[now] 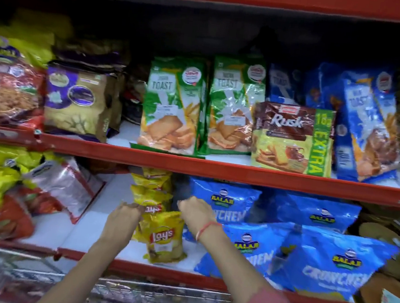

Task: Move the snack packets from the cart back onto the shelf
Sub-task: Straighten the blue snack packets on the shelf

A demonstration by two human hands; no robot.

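Lay's packets (pixel 160 230) stand stacked on the lower shelf (pixel 135 265); left hand (pixel 125 217) pinches 1, right hand (pixel 196 211) curls loosely, empty. Placing step; next, likely straighten, then reach into cart (pixel 133 295).

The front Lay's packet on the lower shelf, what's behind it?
Behind the front Lay's packet stands a row of more yellow Lay's packets running back into the shelf. Both hands and the front packet cover their lower parts, so their count is unclear.

Lower shelf (pixel 135 265) (red-edged, white deck) holds yellow Lay's packets (pixel 162 237) beside blue Balaji bags (pixel 324 261).
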